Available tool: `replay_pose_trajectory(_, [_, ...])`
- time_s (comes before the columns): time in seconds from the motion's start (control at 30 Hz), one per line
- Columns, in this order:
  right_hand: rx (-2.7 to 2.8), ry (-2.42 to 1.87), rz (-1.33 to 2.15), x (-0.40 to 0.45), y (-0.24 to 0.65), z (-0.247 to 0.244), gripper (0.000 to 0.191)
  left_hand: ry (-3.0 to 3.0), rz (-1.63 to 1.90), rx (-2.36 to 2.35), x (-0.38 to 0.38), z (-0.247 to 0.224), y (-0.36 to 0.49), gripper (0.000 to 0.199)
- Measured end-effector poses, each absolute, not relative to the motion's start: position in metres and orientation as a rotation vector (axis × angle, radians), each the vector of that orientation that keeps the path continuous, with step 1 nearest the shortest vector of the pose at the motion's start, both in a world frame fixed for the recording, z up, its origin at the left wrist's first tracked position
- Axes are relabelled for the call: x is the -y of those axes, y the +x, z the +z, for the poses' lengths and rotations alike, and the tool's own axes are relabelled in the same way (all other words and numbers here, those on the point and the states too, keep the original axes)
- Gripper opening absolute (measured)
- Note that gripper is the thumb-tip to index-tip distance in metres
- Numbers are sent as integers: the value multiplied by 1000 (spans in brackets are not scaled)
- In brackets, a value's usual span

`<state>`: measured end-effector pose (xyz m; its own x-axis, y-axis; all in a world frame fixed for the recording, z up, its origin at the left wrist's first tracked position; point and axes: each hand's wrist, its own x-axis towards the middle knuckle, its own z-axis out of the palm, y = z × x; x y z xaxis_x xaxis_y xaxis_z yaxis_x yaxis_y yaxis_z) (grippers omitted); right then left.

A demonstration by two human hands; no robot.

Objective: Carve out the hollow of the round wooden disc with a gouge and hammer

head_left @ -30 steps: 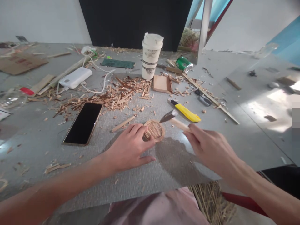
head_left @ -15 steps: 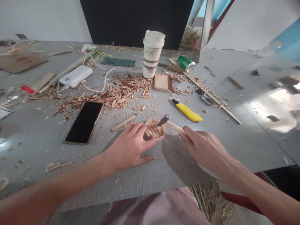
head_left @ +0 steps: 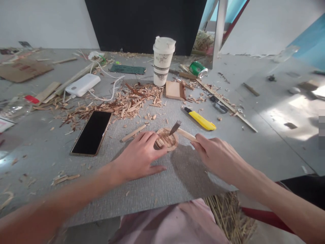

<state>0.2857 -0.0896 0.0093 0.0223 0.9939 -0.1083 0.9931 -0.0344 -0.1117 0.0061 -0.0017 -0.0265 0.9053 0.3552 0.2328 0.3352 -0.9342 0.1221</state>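
A small round wooden piece (head_left: 173,144) with a hollowed, rough middle lies on the grey table. My left hand (head_left: 142,154) rests at its left side, fingers over the left rim and thumb toward the near edge, holding it. In my right hand (head_left: 214,150) is the wooden handle of a small adze (head_left: 186,134). Its metal head (head_left: 175,127) is over the hollow; whether the edge touches the wood I cannot tell. A short wooden stick (head_left: 133,132) lies just beyond my left hand.
Beyond lie a yellow cutter (head_left: 201,120), a heap of wood chips (head_left: 132,101), a lidded paper cup (head_left: 161,64) and a green can (head_left: 198,69). Left are a phone (head_left: 91,133) and a white power bank (head_left: 83,84). The table's front edge (head_left: 152,207) is near me.
The view has shifted slightly. The adze head has tilted a little and sits slightly lower over the hollow. My left hand keeps its place on the wooden piece.
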Motion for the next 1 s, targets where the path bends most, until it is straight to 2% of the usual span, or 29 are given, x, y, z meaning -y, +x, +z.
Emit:
replay_pose_trajectory(0.3, [2190,-2167,259,86,298,-7,32,2831,278,-395,-18,-23,1,65])
replay_pose_trajectory(0.63, [2231,-1981,386,60,316,-8,28,2915,103,-440,-21,-5,3,73])
replay_pose_trajectory(0.87, [2051,-1983,514,69,313,-1,36,3036,156,-263,-33,2,5,78])
replay_pose_trajectory(1.0, [1891,-2024,608,75,308,4,43,3012,115,-130,-46,-3,5,72])
